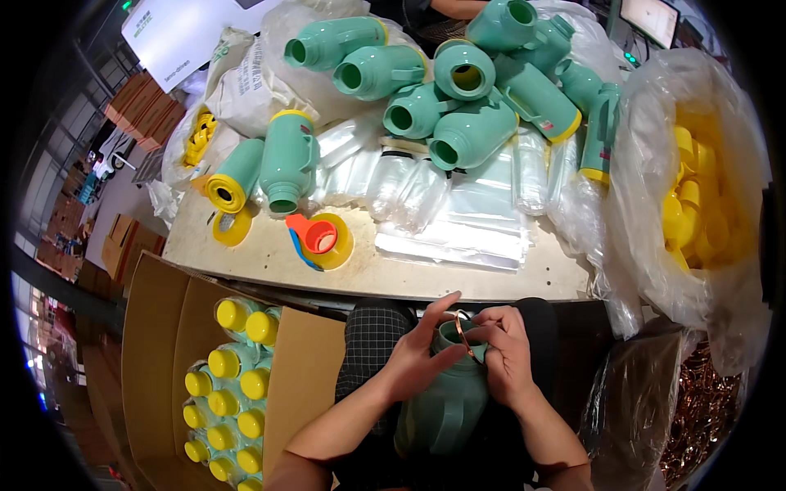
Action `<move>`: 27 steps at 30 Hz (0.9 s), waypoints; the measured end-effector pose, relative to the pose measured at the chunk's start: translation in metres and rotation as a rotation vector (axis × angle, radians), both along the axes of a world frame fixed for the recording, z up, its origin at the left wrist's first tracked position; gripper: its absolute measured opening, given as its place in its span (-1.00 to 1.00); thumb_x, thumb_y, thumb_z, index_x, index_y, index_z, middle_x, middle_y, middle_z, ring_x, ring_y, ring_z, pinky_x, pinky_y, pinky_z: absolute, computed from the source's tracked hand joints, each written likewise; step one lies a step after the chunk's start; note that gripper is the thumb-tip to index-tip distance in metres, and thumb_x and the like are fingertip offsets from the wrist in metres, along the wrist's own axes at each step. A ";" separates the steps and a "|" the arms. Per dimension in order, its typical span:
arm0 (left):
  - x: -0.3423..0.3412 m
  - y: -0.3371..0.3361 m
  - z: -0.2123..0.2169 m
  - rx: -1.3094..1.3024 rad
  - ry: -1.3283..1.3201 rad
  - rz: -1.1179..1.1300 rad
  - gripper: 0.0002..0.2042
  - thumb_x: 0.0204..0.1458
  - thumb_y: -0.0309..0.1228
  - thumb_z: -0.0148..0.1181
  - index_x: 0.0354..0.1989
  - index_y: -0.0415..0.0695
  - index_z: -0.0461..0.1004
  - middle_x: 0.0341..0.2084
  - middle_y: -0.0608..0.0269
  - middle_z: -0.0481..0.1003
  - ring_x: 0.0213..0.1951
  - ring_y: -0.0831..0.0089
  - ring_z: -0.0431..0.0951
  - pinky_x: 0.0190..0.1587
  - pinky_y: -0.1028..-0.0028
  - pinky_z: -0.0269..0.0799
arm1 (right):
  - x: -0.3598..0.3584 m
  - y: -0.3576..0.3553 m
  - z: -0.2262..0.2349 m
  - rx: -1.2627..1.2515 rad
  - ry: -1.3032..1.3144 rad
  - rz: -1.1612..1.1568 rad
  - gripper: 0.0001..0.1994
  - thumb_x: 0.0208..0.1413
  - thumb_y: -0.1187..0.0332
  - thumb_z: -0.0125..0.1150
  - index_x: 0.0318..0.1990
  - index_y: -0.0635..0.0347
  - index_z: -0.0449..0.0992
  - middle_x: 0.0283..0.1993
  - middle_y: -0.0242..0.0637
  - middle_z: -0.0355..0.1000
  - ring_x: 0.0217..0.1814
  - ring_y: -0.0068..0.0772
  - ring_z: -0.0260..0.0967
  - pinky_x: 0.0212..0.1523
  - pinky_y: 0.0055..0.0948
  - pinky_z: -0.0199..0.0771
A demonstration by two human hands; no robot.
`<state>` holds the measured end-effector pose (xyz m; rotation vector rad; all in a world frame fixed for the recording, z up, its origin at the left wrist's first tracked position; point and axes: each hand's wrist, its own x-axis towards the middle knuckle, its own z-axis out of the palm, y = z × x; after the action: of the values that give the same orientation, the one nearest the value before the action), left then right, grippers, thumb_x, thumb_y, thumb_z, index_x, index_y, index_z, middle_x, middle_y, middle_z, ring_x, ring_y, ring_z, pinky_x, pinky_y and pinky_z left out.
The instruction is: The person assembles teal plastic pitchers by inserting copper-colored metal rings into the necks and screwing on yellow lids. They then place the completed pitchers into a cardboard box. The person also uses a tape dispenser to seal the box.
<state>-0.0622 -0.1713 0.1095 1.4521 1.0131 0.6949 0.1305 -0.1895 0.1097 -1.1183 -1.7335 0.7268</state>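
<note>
A green vacuum flask body (446, 405) with a side handle stands upright in my lap, its mouth open at the top. At its neck is a thin copper-coloured wire ring (461, 329), tilted on edge. My left hand (416, 356) is on the left of the neck, its thumb and fingers bent round the ring. From the right, my right hand (509, 353) pinches the ring between thumb and fingers. The lower fingers of both hands are partly hidden.
Several green flask bodies (479, 139) lie piled on the table (344, 278). Yellow tape (232, 227) and an orange cup-like piece (319, 237) are near its edge. Left stands a carton (307, 360) of yellow-capped flasks; right, bags of yellow parts (696, 204) and copper-coloured pieces (700, 409).
</note>
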 end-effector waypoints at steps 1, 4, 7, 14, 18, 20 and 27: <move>-0.001 0.000 -0.005 0.031 -0.016 -0.004 -0.34 0.13 -0.33 0.24 0.40 0.10 0.10 0.12 0.15 0.41 0.15 0.29 0.44 0.20 0.31 0.32 | -0.006 -0.001 0.001 0.001 0.051 0.009 -0.69 -0.15 0.66 0.00 -0.22 0.23 0.56 -0.11 -0.15 0.40 -0.02 -0.07 0.30 0.03 -0.26 0.33; -0.007 -0.005 -0.001 -0.087 -0.154 -0.004 -0.41 0.08 -0.50 0.18 0.34 -0.05 0.23 0.15 0.23 0.34 0.21 0.42 0.31 0.28 0.39 0.20 | -0.013 -0.005 -0.011 -0.065 0.211 0.075 -0.54 -0.17 0.65 0.12 0.00 0.21 0.47 0.08 -0.16 0.32 0.08 -0.19 0.30 0.15 -0.28 0.31; -0.010 -0.019 -0.003 -0.006 -0.178 0.052 -0.43 0.04 -0.53 0.18 0.29 -0.07 0.24 0.14 0.23 0.34 0.21 0.41 0.31 0.27 0.38 0.21 | -0.016 -0.012 -0.012 -0.241 0.506 0.079 -0.30 -0.13 0.55 0.34 0.26 0.20 0.23 0.27 -0.21 0.14 0.24 -0.32 0.25 0.25 -0.32 0.27; -0.009 -0.037 -0.008 -0.045 -0.157 0.199 -0.47 0.05 -0.54 0.14 0.25 -0.25 0.22 0.09 0.07 0.42 0.13 0.34 0.42 0.20 0.36 0.31 | -0.019 -0.037 -0.021 -0.539 0.811 0.092 -0.25 0.12 0.12 0.32 0.35 0.37 0.16 0.22 -0.15 0.33 0.27 -0.36 0.27 0.28 -0.39 0.22; -0.006 -0.048 0.004 -0.088 -0.142 0.211 -0.46 0.07 -0.55 0.11 0.27 -0.24 0.21 0.11 0.07 0.40 0.16 0.34 0.39 0.23 0.35 0.27 | -0.019 -0.055 -0.030 -0.526 0.809 0.070 -0.23 0.15 0.02 0.26 0.35 0.37 0.15 0.25 -0.12 0.31 0.30 -0.35 0.25 0.30 -0.38 0.20; -0.006 -0.052 0.004 -0.108 -0.135 0.229 -0.47 0.08 -0.56 0.10 0.28 -0.23 0.21 0.11 0.08 0.39 0.17 0.35 0.38 0.24 0.35 0.26 | -0.021 -0.059 -0.031 -0.504 0.836 0.056 -0.39 0.25 0.15 0.12 0.33 0.36 0.19 0.23 -0.13 0.33 0.27 -0.35 0.27 0.30 -0.37 0.21; 0.000 -0.062 0.008 -0.178 -0.108 0.353 -0.53 0.08 -0.59 -0.05 0.24 -0.21 0.28 0.10 0.13 0.39 0.18 0.35 0.36 0.27 0.36 0.21 | -0.030 -0.062 -0.023 -0.629 0.877 -0.093 -0.63 0.27 0.38 -0.10 0.19 0.33 0.26 0.12 -0.18 0.35 0.17 -0.43 0.29 0.24 -0.44 0.23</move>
<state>-0.0618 -0.2329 0.1177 1.0807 1.2284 0.9016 0.1010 -0.2518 0.0865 -1.0231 -0.7132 1.4890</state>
